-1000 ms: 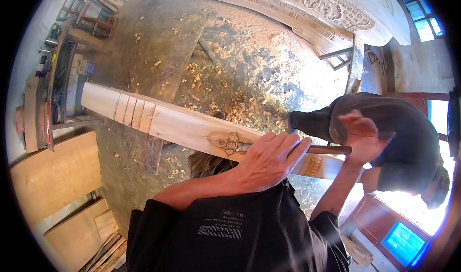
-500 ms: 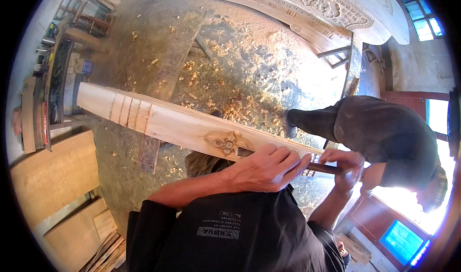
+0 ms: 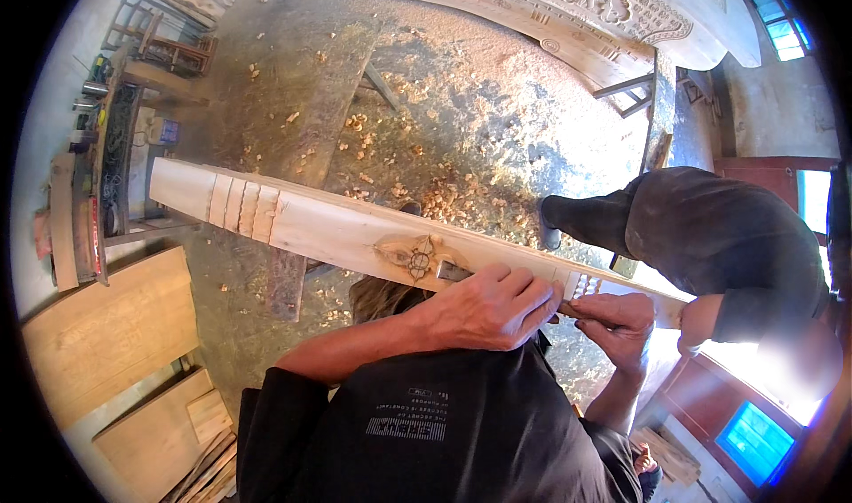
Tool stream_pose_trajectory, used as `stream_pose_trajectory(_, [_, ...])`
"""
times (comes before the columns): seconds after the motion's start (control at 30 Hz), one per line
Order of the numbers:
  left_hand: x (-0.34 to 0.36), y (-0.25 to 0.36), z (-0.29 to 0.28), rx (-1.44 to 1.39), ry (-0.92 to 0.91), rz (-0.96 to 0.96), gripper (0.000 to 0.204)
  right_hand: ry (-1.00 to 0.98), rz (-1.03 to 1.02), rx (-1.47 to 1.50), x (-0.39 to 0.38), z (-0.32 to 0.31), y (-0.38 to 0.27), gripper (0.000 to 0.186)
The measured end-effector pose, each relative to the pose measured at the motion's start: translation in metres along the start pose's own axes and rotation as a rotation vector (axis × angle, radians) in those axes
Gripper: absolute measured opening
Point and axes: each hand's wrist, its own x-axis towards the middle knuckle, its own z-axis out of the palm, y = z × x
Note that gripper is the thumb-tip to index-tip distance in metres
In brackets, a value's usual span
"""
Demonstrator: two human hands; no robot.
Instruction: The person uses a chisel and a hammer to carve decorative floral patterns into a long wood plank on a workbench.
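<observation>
A long pale wooden beam crosses the view, with banded cuts near its left end and a carved flower motif right of its middle. A flat steel chisel lies with its blade at that motif. My left hand is closed over the chisel just behind the blade, resting on the beam. My right hand is closed around the chisel's dark wooden handle, to the right of my left hand. Part of the handle is hidden under my fingers.
A co-worker bends over the beam's right end. A large carved panel rests on trestles at the back. Wood shavings litter the floor. A cluttered bench stands left, with boards leaning below it.
My right hand has come down from a raised, open pose above the handle to grip it, moving lower and leftward. My left hand stays near the flower motif. The co-worker has shifted slightly.
</observation>
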Motion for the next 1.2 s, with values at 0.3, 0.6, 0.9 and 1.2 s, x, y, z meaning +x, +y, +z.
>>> stream_pose_trajectory(0.3, [0.002, 0.0, 0.0, 0.022, 0.012, 0.027, 0.05, -0.002, 0.011, 0.004, -0.001, -0.001, -0.003, 0.024])
stream_pose_trajectory(0.6, [0.008, 0.002, 0.002, 0.081, 0.016, 0.052, 0.048, 0.013, -0.03, 0.037, -0.001, 0.007, 0.001, 0.025])
stream_pose_trajectory(0.9, [0.01, 0.005, 0.004, -0.054, -0.016, -0.005, 0.035, 0.212, -0.245, 0.057, -0.009, -0.001, 0.013, 0.077])
stream_pose_trajectory(1.2, [0.009, 0.003, 0.002, -0.074, -0.019, -0.027, 0.037, 0.372, -0.264, 0.505, -0.009, 0.003, 0.036, 0.109])
